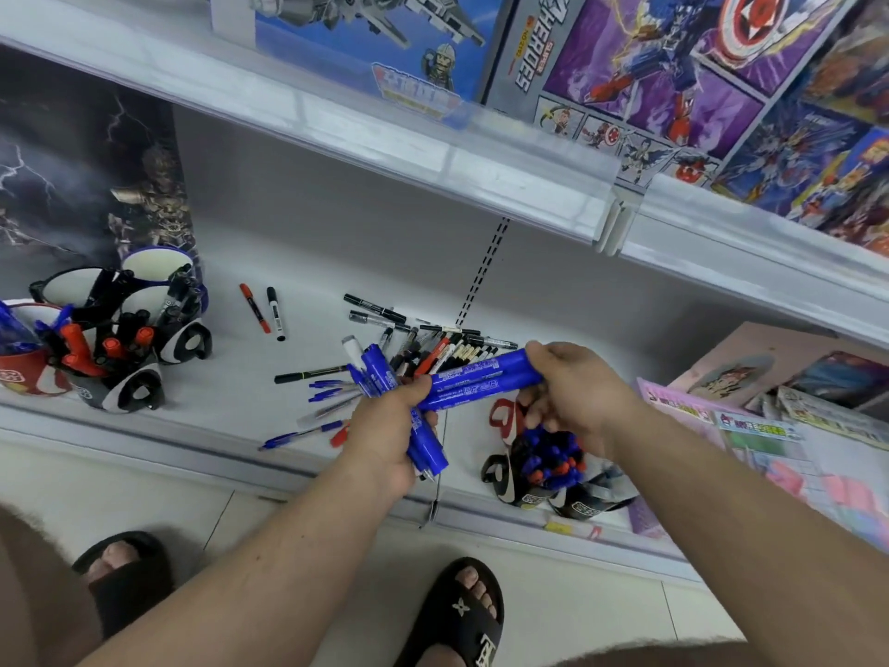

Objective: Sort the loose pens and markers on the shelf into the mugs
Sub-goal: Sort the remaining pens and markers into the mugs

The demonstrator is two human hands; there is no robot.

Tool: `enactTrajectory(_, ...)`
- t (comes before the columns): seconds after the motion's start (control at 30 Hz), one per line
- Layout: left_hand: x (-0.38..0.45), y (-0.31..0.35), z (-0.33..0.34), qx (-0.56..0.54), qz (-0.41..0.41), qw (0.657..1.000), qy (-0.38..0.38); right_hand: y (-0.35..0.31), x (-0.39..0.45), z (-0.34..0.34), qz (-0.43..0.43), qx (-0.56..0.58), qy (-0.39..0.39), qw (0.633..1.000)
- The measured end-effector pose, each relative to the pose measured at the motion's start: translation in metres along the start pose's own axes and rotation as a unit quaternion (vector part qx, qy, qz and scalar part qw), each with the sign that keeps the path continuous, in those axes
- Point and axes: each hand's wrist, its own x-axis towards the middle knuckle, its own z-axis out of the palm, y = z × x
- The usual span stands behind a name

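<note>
My left hand (392, 428) grips a bundle of blue markers (425, 447) that stick out above and below the fist. My right hand (575, 394) pinches the right end of two blue markers (474, 380) lying across, their left end at my left thumb. Behind my hands a pile of loose black, white and red pens (433, 346) lies on the white shelf (298, 358). Blue pens (308, 430) lie at the shelf's front. A mug with blue and red markers (541, 466) stands under my right hand. Several mugs with markers (120, 344) cluster at the left.
A red marker (254, 308) and a black-and-white marker (275, 312) lie apart near the left mugs. Toy boxes (649, 74) fill the shelf above, whose front edge (433, 151) overhangs. Pink packets (769, 426) lie at the right. My sandalled feet (457, 613) stand on the tiled floor.
</note>
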Motion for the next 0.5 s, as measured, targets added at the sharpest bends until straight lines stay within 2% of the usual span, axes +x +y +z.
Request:
enactTrajectory(0.1, 0.003, -0.007, 0.021, 0.005, 0.001, 1.0, -0.005, 0.002, 0.01, -0.01, -0.01, -0.055, 0.058, 0.997)
enactTrajectory(0.2, 0.012, -0.011, 0.041, 0.047, 0.015, 0.999, -0.021, 0.003, 0.025, -0.026, 0.04, 0.045, 0.06, 0.996)
enactTrajectory(0.3, 0.027, -0.013, 0.056, 0.116, 0.034, 0.992, -0.032, 0.005, 0.046, -0.049, 0.03, 0.092, 0.103, 0.99)
enactTrajectory(0.43, 0.059, -0.01, 0.058, 0.156, 0.047, 0.986, -0.009, 0.016, 0.081, -0.099, -0.034, -0.042, 0.258, 0.965)
enactTrajectory(0.5, 0.067, -0.014, 0.061, 0.148, 0.027, 0.988, -0.012, 0.024, 0.096, -0.12, -0.044, -0.16, 0.293, 0.942)
